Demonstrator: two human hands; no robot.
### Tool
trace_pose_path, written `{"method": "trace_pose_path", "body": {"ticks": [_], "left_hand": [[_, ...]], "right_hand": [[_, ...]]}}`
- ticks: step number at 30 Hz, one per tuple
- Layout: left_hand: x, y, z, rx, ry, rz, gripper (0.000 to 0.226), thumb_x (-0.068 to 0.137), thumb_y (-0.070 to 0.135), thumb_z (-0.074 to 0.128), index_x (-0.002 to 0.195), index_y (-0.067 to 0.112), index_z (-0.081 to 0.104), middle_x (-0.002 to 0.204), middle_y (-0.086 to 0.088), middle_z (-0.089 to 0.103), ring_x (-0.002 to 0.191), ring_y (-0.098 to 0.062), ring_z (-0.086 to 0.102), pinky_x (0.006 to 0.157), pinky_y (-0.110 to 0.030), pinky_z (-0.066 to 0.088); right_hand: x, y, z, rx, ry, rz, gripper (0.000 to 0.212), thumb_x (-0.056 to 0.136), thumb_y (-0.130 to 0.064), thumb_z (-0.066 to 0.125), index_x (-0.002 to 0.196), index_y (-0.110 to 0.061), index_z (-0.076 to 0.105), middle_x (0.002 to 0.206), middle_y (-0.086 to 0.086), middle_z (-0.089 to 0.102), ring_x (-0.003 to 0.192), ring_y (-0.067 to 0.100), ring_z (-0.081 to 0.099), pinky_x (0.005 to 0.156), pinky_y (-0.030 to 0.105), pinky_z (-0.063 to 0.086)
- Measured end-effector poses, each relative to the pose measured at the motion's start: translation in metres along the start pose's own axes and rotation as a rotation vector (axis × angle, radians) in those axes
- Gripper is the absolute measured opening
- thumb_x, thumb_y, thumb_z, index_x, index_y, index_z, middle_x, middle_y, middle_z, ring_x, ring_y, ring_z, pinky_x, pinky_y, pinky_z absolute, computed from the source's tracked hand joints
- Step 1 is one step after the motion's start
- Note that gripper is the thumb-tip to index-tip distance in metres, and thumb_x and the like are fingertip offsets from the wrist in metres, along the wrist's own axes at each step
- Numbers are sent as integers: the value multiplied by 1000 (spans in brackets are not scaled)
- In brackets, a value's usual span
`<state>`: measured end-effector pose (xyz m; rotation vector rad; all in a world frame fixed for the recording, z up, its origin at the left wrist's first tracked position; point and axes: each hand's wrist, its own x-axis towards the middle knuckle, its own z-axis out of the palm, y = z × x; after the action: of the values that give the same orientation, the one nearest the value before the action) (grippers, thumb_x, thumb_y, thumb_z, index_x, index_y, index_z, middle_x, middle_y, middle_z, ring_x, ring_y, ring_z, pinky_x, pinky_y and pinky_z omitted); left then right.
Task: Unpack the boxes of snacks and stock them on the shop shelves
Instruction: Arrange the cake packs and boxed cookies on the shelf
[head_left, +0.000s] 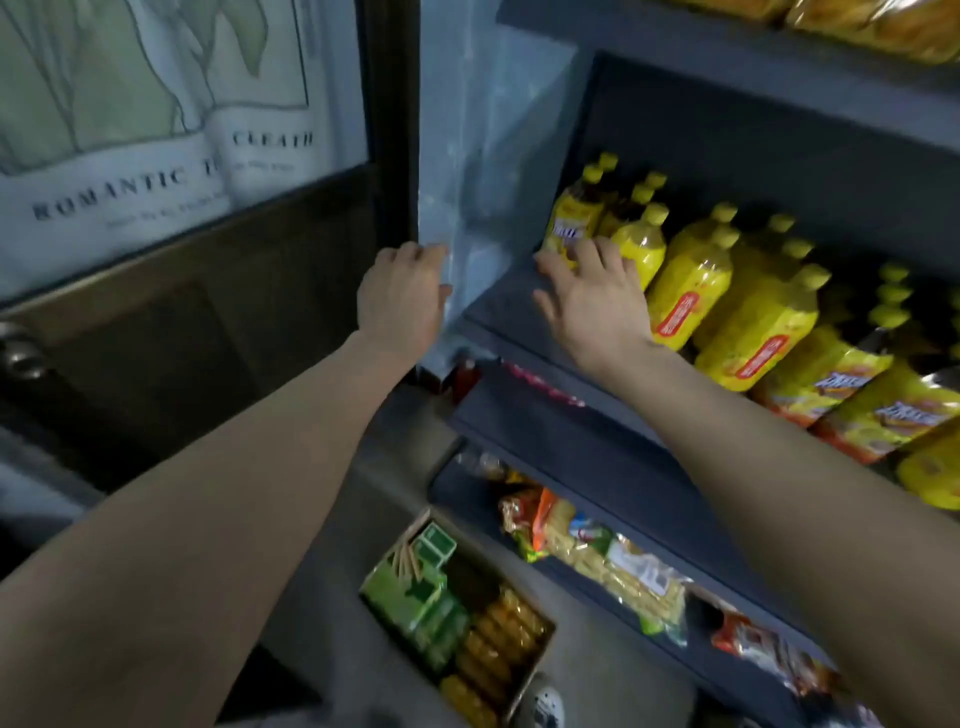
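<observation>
— What did we get from the head view? Where were our hands?

— Both were up at the bottle shelf (498, 312), apart, holding no snacks. Our right hand (597, 301) lay fingers spread at the shelf's left end, fingertips touching the front yellow bottles (696, 291). Our left hand (402, 296) was against the front edge of the side panel (483, 182), fingers bent. We couldn't tell whether it gripped the panel or only leaned on it.

— And the snacks?

— Down on the floor (395, 483) in the open box (537, 657), just in front of the bottom shelf, untouched. It held green packets (415, 597) at the far end and orange rolls (498, 644) nearer us.

— How did we think they'd handle?

— We judged them light and the wrappers probably slick and crinkly. The contents seemed likely to crush, so no squeezing. We'd have taken each packet by its flat sides, or lifted the whole box by its two short walls, since the cardboard looked stiff enough.

— Which way did it point?

— It sat mouth up, and its long axis ran roughly along the shelf's front edge. The rolls seemed to lie across that axis, in a row. The bottles stood upright, caps up.
</observation>
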<state>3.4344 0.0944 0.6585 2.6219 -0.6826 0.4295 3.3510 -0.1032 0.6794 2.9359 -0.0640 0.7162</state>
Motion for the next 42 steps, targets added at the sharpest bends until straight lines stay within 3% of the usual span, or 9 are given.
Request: {"method": "trace_pose_path", "body": {"ticks": [4, 7, 10, 13, 21, 25, 33, 39, 42], "left_hand": [[-76, -34, 76, -28, -166, -135, 44, 95, 25, 57, 136, 13, 49, 124, -15, 58, 112, -36, 52, 84, -45, 47], [-137, -54, 142, -22, -350, -205, 50, 94, 27, 59, 140, 12, 47, 130, -14, 56, 118, -34, 51, 96, -42, 41], [-201, -60, 202, -54, -535, -281, 50, 92, 26, 61, 139, 15, 48, 131, -12, 55, 118, -33, 51, 95, -41, 40], [-263, -59, 260, -21, -697, -284, 50, 93, 29, 60, 140, 17, 47, 129, -10, 54, 116, -32, 51, 91, -40, 42], [-415, -63, 413, -77, -1048, -278, 51, 98, 34, 52, 146, 22, 39, 143, -2, 45, 130, -24, 40, 101, -36, 44], [-460, -62, 476, -108, -1124, -184, 55, 96, 29, 57, 147, 23, 38, 145, 0, 41, 135, -21, 35, 103, -34, 43], [-527, -69, 570, -35, -1221, 31, 84, 69, 45, 82, 143, 25, 47, 146, -4, 43, 137, -28, 35, 117, -43, 24], [-526, -78, 593, -89, -1143, 5, 50, 82, 10, 70, 130, 23, 58, 128, -1, 54, 119, -25, 48, 97, -38, 47], [-519, -80, 597, -87, -1154, 3, 46, 87, 10, 64, 129, 25, 57, 128, 0, 53, 116, -24, 48, 87, -37, 51]], "right_hand": [[-85, -19, 86, 82, -181, 12, 40, 90, -26, 67, 125, -7, 62, 112, 25, 58, 104, 46, 55, 80, 52, 48], [-149, -28, 144, 152, -323, 37, 41, 91, -24, 66, 128, -8, 61, 114, 25, 59, 103, 46, 57, 81, 52, 49], [-212, -33, 198, 197, -447, 64, 38, 92, -24, 63, 127, -9, 61, 117, 22, 60, 103, 45, 58, 83, 51, 50], [-276, -32, 252, 211, -570, 71, 42, 91, -26, 66, 129, -11, 60, 118, 21, 59, 102, 44, 59, 82, 50, 51], [-438, -20, 374, 229, -940, 163, 39, 92, -20, 66, 129, -11, 59, 114, 20, 60, 93, 41, 63, 78, 49, 52], [-489, -16, 431, 256, -1067, 230, 42, 101, -27, 52, 141, -14, 46, 139, 16, 49, 113, 34, 58, 96, 46, 48], [-554, -58, 542, 353, -1174, 320, 43, 100, -23, 52, 142, -19, 42, 144, 10, 45, 123, 30, 53, 101, 44, 49], [-567, -81, 582, 160, -1015, 364, 41, 96, -19, 61, 134, -9, 48, 130, 13, 54, 116, 31, 56, 93, 43, 52], [-560, -79, 592, 102, -1036, 312, 32, 97, -18, 60, 125, -5, 53, 118, 16, 60, 102, 31, 63, 84, 41, 56]]}}
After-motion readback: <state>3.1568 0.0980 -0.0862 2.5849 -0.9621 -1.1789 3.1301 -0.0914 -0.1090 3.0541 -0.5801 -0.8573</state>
